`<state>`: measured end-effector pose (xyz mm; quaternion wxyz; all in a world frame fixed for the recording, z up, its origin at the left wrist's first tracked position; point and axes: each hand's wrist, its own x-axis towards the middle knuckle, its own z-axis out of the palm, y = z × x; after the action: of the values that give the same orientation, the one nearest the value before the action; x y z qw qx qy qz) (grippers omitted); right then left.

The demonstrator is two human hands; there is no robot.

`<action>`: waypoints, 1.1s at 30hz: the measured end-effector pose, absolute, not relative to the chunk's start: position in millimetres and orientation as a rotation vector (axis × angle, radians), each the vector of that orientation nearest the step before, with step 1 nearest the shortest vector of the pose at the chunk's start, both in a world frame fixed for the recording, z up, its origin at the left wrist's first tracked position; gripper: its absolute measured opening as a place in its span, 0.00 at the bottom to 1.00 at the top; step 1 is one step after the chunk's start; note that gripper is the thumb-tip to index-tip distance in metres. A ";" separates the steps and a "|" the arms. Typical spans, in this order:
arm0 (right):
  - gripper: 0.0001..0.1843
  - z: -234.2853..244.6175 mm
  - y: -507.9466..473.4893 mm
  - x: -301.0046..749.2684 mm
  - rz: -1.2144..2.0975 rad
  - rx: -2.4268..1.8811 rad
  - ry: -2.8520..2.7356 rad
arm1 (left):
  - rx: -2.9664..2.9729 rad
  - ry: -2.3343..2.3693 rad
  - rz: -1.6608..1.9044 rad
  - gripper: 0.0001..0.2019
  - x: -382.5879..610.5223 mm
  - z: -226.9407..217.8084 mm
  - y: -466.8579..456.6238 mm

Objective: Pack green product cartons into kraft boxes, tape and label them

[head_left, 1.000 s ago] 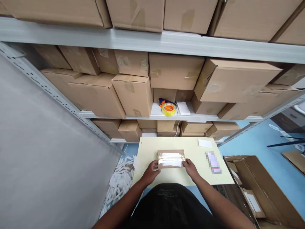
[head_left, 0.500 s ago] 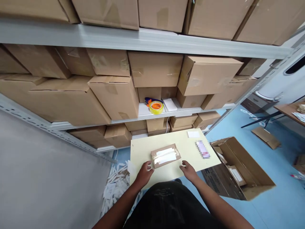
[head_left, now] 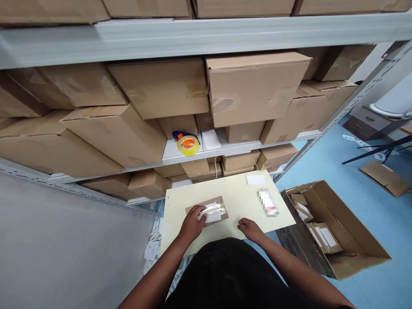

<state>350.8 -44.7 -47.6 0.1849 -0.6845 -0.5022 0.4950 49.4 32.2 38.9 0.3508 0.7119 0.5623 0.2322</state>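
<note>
A small flat cardboard parcel [head_left: 222, 207] with a white label and shiny clear tape lies on the cream tabletop [head_left: 238, 193]. My left hand [head_left: 192, 223] grips its left end, thumb and fingers lying over the edge and part of the label. Right of the parcel and apart from it, my right hand [head_left: 250, 228] is held just over the table's front part, fingers curled in with nothing visible in them. A white card stack [head_left: 255, 180] and a pixelated, phone-shaped item [head_left: 268, 202] lie at the table's right.
A large open carton [head_left: 357, 231] holding several labelled parcels stands on the floor at right. Shelves ahead bear many cardboard boxes [head_left: 257, 92], a yellow tape roll [head_left: 188, 145] and a white paper pad [head_left: 211, 140]. Paper scraps [head_left: 152, 249] lie left of the table.
My left hand has moved from beside the parcel onto its left end. The right hand's fingers have curled closed. The camera view has shifted right and closer to the shelf.
</note>
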 end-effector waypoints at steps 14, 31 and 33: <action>0.11 -70.5 -10.9 417.4 1.793 -1.778 -0.989 | 2.414 0.990 -0.139 0.12 280.6 -15.1 179.0; 0.12 -84.9 -15.6 451.4 1.799 -1.695 -0.735 | 2.511 0.925 -0.298 0.09 382.9 -96.6 245.7; 0.11 -86.5 -12.2 452.5 1.806 -1.698 -0.703 | 2.505 0.921 -0.313 0.09 382.2 -94.2 247.9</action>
<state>452.5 -12.2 -86.5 0.2785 -0.6329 -0.2621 0.6732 382.2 247.9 -94.2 0.2251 0.9083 0.3338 -0.1135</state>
